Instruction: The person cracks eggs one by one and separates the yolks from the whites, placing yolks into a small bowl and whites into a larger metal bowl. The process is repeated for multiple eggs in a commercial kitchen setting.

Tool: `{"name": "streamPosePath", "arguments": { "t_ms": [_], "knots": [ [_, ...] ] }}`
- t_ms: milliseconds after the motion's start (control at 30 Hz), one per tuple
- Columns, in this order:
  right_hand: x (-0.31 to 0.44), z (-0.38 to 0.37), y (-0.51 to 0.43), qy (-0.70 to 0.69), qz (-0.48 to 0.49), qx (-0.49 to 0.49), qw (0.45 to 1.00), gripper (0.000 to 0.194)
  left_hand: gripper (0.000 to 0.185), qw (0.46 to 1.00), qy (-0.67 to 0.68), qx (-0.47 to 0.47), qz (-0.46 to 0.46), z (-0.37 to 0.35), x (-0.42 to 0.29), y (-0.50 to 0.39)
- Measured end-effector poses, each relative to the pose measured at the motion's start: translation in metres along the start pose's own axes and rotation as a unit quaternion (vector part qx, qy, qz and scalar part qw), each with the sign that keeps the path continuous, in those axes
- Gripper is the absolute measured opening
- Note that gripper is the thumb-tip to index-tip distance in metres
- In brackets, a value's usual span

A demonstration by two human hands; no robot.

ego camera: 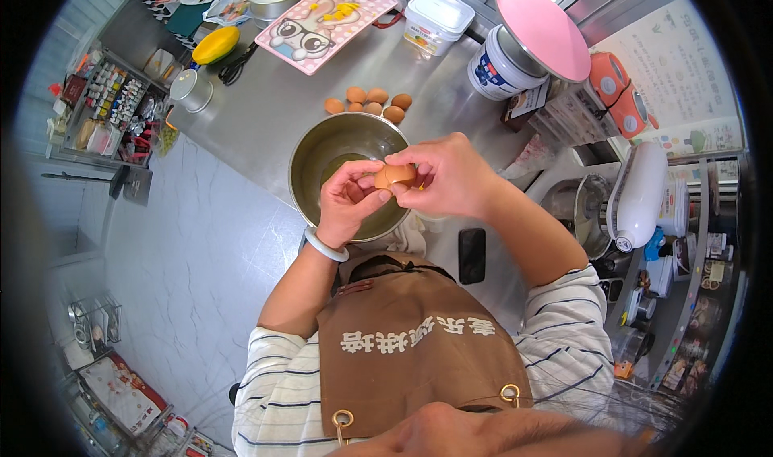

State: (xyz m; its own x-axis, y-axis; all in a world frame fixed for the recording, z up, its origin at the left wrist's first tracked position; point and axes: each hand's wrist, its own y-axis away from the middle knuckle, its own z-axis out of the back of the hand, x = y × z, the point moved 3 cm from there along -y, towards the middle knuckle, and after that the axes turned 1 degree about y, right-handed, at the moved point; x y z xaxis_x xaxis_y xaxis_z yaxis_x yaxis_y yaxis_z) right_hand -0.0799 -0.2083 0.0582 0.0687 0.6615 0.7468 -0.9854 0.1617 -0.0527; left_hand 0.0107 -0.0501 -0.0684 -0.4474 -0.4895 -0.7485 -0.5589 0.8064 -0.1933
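Note:
Above a deep metal mixing bowl [307,167], a cracked brown egg [394,178] is held between both hands. Fingertips and thumb of my left hand [345,203] grip the shell's left side, and a pale bangle circles that wrist. My right hand [450,176] pinches the other side, its thumb by the crack line. Clear, yellowish liquid [344,164] shows at the bottom of the bowl, partly covered by my hands. Just beyond the bowl's far rim, several whole brown eggs [356,95] lie grouped on the steel table [241,131].
A pink cutting board [314,40] bears diced yellow pieces. Beside it are a yellow bowl [215,45], black scissors [237,64] and a white lidded tub [438,19]. A pink turntable [543,31] tops a bucket [504,70]. A phone [471,256] and a stand mixer [640,197] are rightward.

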Motion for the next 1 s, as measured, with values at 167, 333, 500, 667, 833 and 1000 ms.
{"name": "streamPosePath", "arguments": {
  "t_ms": [167,333,500,667,833,1000],
  "knots": [
    [0.002,0.008,-0.008,-0.019,0.0,0.041,0.999,0.039,0.043,1.0,0.016,-0.009,-0.023,-0.002,0.0,0.001],
    [0.0,0.008,-0.011,-0.06,-0.002,0.04,0.997,0.04,0.043,0.999,0.005,-0.023,-0.04,-0.003,-0.003,0.001],
    [-0.005,0.007,-0.011,-0.079,-0.005,0.036,0.996,0.039,0.043,0.999,-0.007,-0.028,-0.043,-0.003,-0.005,0.001],
    [-0.006,0.008,-0.01,-0.084,-0.008,0.029,0.996,0.039,0.043,0.999,-0.002,-0.033,-0.034,-0.004,-0.003,0.0],
    [-0.007,0.013,-0.007,-0.123,-0.049,0.041,0.99,0.041,0.04,0.997,0.066,-0.024,-0.032,-0.001,0.001,-0.001],
    [-0.006,0.016,-0.007,-0.161,-0.032,0.03,0.986,0.041,0.039,0.994,0.111,-0.021,0.001,0.002,0.0,0.001]
  ]
}}
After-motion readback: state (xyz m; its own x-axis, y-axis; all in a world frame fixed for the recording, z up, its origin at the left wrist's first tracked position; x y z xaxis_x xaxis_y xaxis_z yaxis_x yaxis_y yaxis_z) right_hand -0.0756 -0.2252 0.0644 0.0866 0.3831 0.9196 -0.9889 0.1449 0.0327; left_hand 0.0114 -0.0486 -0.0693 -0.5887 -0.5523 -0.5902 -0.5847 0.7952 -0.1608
